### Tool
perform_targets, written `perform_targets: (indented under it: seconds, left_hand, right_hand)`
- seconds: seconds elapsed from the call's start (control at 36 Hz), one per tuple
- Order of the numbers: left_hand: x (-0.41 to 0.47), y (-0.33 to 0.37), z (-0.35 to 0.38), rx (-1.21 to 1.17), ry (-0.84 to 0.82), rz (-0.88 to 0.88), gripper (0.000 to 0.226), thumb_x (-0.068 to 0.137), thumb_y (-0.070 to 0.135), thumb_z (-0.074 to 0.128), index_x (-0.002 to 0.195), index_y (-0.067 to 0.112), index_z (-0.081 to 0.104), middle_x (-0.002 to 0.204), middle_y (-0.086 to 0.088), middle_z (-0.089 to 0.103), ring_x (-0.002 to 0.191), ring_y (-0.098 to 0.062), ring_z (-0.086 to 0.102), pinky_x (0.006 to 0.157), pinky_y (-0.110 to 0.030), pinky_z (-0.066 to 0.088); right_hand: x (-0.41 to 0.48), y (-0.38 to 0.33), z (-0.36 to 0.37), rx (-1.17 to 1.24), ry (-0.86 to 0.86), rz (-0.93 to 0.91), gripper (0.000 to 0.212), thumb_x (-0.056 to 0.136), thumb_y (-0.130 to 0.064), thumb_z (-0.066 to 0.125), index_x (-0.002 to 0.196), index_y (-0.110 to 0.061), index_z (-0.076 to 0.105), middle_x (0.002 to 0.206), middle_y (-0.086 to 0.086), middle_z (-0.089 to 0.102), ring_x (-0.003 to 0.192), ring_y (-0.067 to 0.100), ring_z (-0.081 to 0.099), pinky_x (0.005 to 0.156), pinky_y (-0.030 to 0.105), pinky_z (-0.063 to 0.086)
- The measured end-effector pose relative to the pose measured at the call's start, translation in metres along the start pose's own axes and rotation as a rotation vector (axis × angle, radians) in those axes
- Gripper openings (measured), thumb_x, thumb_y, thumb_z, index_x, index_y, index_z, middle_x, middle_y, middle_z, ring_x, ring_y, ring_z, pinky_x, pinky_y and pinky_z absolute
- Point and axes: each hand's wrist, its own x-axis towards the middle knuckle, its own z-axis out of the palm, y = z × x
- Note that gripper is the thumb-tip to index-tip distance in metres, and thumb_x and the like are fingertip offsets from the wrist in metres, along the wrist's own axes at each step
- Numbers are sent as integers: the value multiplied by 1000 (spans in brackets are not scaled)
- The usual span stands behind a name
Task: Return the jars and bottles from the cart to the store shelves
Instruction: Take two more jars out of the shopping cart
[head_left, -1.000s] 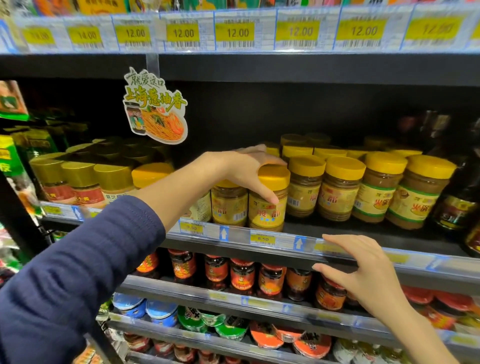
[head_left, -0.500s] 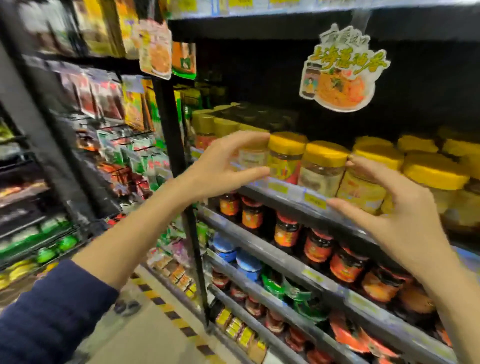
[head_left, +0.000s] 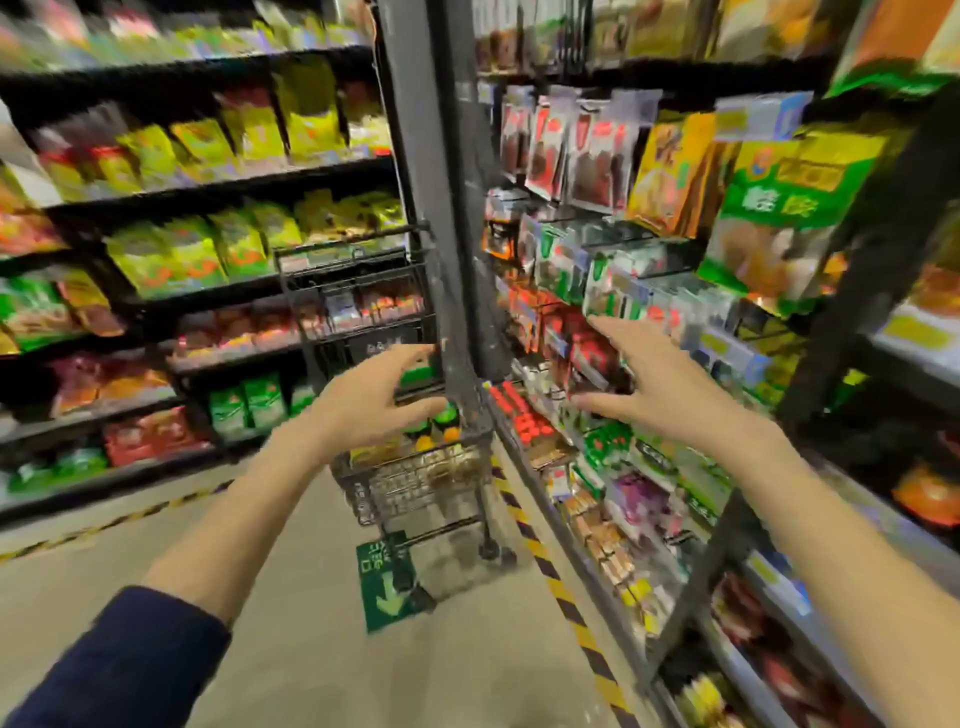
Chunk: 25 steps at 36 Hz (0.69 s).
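Head view: both hands, left hand (head_left: 371, 402) and right hand (head_left: 652, 382), spread empty toward far cart (head_left: 415, 467); blurred, hasty grab could topple bottles (head_left: 434, 423).

Motion blur smears the shelf packets (head_left: 784, 208); the left hand (head_left: 363, 400) hides part of the cart's bottles (head_left: 439, 426).

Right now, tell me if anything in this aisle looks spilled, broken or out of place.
Nothing stands out. The cart stands upright in the aisle with bottles in its basket, and the floor shows no spill. Motion blur hides fine detail on the shelves.
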Motion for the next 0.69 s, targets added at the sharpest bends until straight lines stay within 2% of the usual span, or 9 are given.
perform_targets:
  seconds: [0.14,0.28,0.36,0.58,0.69]
  left_hand:
    - [3,-68,-3,164,-28,-101,73,89,50,53,147,15,25,153,-2,30,139,-17,30,109,-27,26]
    - [28,-123,11,248,-78,-204,76,89,54,48,148,16,21,155,-2,25,141,-18,26,110,-30,26]
    - [51,-152,23,243,-127,-270,76,89,54,48,149,18,18,156,-3,21,143,-19,21,112,-31,23]
    - [117,-219,75,216,-215,-445,77,88,52,51,149,17,18,154,-9,25,139,-25,27,111,-37,28]
    - [149,-245,104,75,-285,-528,76,90,44,54,149,14,17,154,-13,22,141,-28,22,112,-35,23]
  right_hand:
    - [82,-15,57,-86,-115,-100,88,81,-50,62,149,-19,15,156,3,20,143,19,18,116,35,19]
    - [158,-22,108,-257,-228,-184,90,83,-48,61,149,-12,11,156,9,16,143,22,18,117,35,18]
    - [200,-18,138,-282,-275,-234,89,83,-45,63,148,-10,14,155,11,19,143,23,20,116,37,20]
    - [301,8,205,-313,-430,-310,87,85,-43,61,148,-8,13,154,10,22,140,25,25,113,32,22]
    - [347,22,238,-301,-490,-326,87,85,-41,61,147,-6,13,154,14,21,141,26,24,115,32,19]
